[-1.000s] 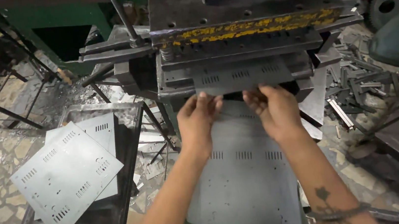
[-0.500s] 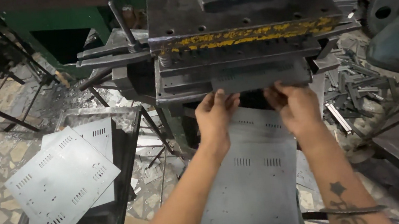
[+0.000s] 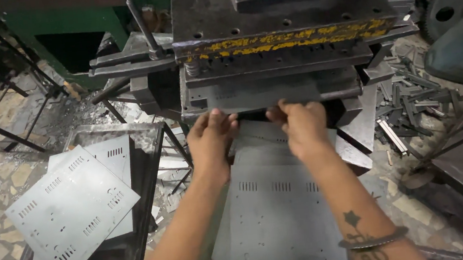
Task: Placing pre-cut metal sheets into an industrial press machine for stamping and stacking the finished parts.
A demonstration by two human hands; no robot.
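A flat grey steel sheet with punched slot rows (image 3: 276, 200) is held at its far edge by both hands and is now fed under the die of the dark steel punch press with the worn yellow-painted bar (image 3: 285, 38) at 12 o'clock. Compared with a second ago, the hands are seen further forward and the sheet's leading edge is pushed deeper into the press gap, so the part reads as close to seated against the tooling. The left hand (image 3: 210, 143) is closed on the sheet edge, fingers curled over the top, thumb side underneath not visible. The right hand (image 3: 300, 128) is clamped on the same edge just beside it at 1 o'clock, fingertips at the die mouth. Both sets of fingers sit very near the tool, which is judged a pinch hazard. At 9 o'clock a dark metal tray (image 3: 151, 155) carries a stack of matching perforated grey sheets (image 3: 73, 209). At 3 o'clock loose metal offcut strips (image 3: 407, 106) lie on the floor.
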